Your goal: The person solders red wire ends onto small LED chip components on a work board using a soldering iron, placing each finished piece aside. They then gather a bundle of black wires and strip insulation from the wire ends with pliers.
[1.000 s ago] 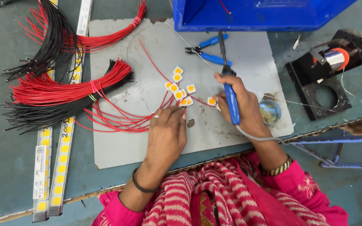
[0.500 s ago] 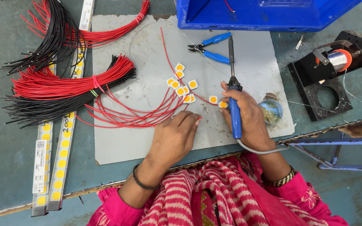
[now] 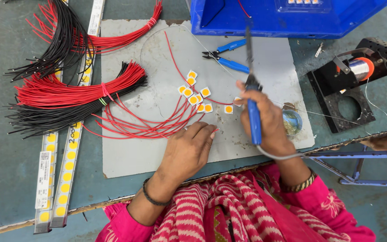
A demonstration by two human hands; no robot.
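Right hand [image 3: 267, 121] grips soldering iron [image 3: 252, 96], tip up near blue bin [image 3: 287, 18] edge. Left hand [image 3: 189, 150] loosely curled, fingertips on red wires [image 3: 148, 125]. Bare mat [image 3: 131, 157] beside it.

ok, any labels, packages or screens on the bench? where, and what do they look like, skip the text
White label: stuck on the left light strip near the bench's front edge, tall rectangle, dark print.
Handwritten marking: on the neighbouring light strip, black on white.
White label: on the strip at the top, left of the grey mat, long rectangle.
No packages or screens in view.
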